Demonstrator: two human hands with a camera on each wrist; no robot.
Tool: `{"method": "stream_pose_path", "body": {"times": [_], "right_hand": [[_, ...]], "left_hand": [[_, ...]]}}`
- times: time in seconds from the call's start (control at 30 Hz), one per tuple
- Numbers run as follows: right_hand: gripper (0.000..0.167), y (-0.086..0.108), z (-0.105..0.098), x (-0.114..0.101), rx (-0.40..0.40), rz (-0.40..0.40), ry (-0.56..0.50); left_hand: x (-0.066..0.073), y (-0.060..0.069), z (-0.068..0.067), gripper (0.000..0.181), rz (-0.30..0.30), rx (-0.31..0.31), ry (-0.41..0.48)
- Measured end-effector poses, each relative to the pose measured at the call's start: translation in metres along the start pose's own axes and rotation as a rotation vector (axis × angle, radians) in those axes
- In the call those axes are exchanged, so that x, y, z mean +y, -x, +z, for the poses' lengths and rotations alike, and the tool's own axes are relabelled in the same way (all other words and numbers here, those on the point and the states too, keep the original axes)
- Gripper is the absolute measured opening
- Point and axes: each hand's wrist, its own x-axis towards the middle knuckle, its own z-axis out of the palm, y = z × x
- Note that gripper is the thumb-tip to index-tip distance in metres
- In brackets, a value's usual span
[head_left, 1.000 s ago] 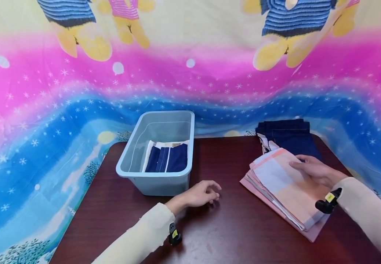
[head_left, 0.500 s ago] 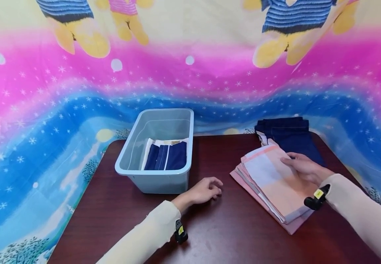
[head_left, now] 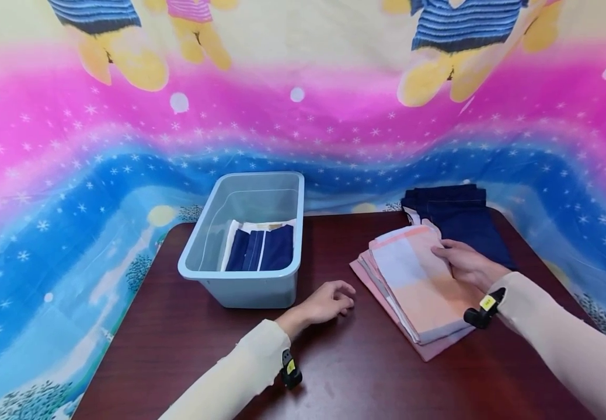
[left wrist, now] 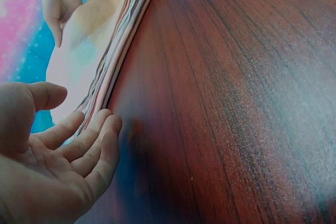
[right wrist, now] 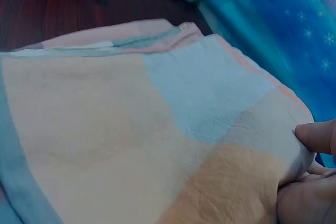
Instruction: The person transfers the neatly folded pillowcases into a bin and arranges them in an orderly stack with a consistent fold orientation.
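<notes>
In the head view my right hand (head_left: 470,265) grips the right edge of a folded stack of cloth (head_left: 413,280) in peach, white and pink, thumb on top. The right wrist view shows the thumb (right wrist: 317,136) pressed on that edge, with the fingers partly under it. The stack lies low over the table, its layers fanned toward the left; whether it touches the wood I cannot tell. My left hand (head_left: 324,304) is between the basin and the stack, its fingers loosely bent and nothing in them. In the left wrist view its palm (left wrist: 58,177) faces the stack's layered edge.
A grey-blue plastic basin (head_left: 237,274) stands at the left back, with folded navy and white cloth (head_left: 261,249) inside. Folded navy fabric (head_left: 460,219) lies at the table's back right corner. A printed curtain (head_left: 303,128) hangs behind the dark wooden table (head_left: 355,373).
My right hand has drawn the folded cloth stack leftward, nearer my left hand. The left hand has barely moved. The view has shifted slightly.
</notes>
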Motion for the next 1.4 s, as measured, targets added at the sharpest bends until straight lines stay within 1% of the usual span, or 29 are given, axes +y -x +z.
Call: {"method": "stream_pose_path", "body": {"times": [0.03, 0.13, 0.27, 0.33, 0.37, 0.4, 0.47, 0.5, 0.7, 0.8, 0.87, 1.03, 1.07, 1.13, 1.23, 1.37, 1.4], "right_hand": [[0.071, -0.001, 0.003, -0.001, -0.008, -0.001, -0.030], [0.065, -0.003, 0.012, -0.004, -0.026, 0.013, -0.113], [0.067, -0.002, 0.019, -0.008, -0.050, 0.026, -0.198], [0.057, -0.002, 0.021, -0.009, -0.051, 0.027, -0.213], [0.048, -0.003, 0.022, -0.009, -0.050, 0.025, -0.211], [0.035, -0.003, 0.024, -0.009, -0.046, 0.022, -0.216], [0.019, -0.004, 0.026, -0.008, -0.036, 0.017, -0.223], [0.018, -0.004, 0.028, -0.008, -0.031, 0.014, -0.225], [0.055, -0.009, 0.039, -0.004, 0.018, -0.003, -0.270], [0.062, -0.010, 0.044, -0.003, 0.024, -0.018, -0.285], [0.053, -0.010, 0.046, -0.002, 0.019, -0.028, -0.283], [0.006, -0.008, 0.041, -0.001, 0.017, -0.030, -0.268], [0.005, -0.007, 0.039, 0.000, 0.016, -0.022, -0.266], [0.009, -0.006, 0.035, 0.001, 0.024, -0.006, -0.262], [0.014, -0.005, 0.030, 0.006, 0.025, 0.011, -0.224], [0.016, -0.008, 0.023, 0.016, 0.042, 0.028, -0.140], [0.021, -0.009, 0.022, 0.019, 0.042, 0.035, -0.108]], "left_hand": [[0.000, 0.000, 0.000, 0.031, -0.001, 0.003, 0.006], [0.001, 0.001, -0.002, 0.032, -0.003, 0.010, 0.010], [0.000, 0.000, -0.005, 0.032, -0.004, 0.016, -0.005], [-0.001, -0.001, -0.007, 0.032, -0.007, 0.023, -0.016], [-0.001, -0.001, -0.008, 0.032, -0.009, 0.026, -0.021], [-0.001, -0.001, -0.009, 0.032, -0.010, 0.028, -0.024], [-0.002, -0.001, -0.011, 0.032, -0.014, 0.031, -0.027], [-0.002, -0.001, -0.012, 0.031, -0.015, 0.031, -0.024], [-0.001, 0.000, -0.014, 0.032, -0.012, 0.025, -0.015], [-0.001, 0.000, -0.013, 0.032, -0.012, 0.024, -0.021], [0.000, 0.000, -0.013, 0.033, -0.014, 0.026, -0.024], [-0.002, 0.000, -0.013, 0.032, -0.022, 0.028, -0.037], [-0.002, 0.000, -0.012, 0.032, -0.022, 0.028, -0.040], [-0.003, 0.000, -0.011, 0.032, -0.025, 0.025, -0.048], [-0.005, -0.001, -0.010, 0.032, -0.030, 0.026, -0.055], [-0.007, -0.002, -0.009, 0.032, -0.025, 0.030, -0.057], [-0.007, -0.002, -0.009, 0.031, -0.023, 0.030, -0.058]]}}
